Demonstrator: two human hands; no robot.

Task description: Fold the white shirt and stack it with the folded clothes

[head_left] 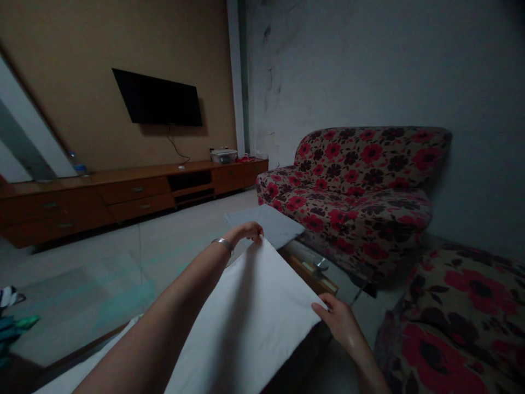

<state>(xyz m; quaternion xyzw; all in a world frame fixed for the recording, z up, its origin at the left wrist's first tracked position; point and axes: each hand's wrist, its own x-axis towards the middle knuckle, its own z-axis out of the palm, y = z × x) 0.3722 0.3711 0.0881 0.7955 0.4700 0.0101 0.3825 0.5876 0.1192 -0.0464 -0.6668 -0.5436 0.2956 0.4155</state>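
The white cloth (262, 298) is held out nearer than the grey cloth (276, 223), its far corner pinched in the closed left hand (253, 232), its right corner between thumb and fingers of the right hand (337, 317); straightening seems underway, even tension being called for.

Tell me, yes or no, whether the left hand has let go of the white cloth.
No, the left hand pinches a corner of the white cloth.

White cloth (262, 306), smooth, matt. Sofa (353, 180) in printed fabric, soft matt. TV cabinet (135, 194) wood-look, slight sheen. Bracelet (223, 245) shiny metal. TV screen (159, 99) dark, smooth.
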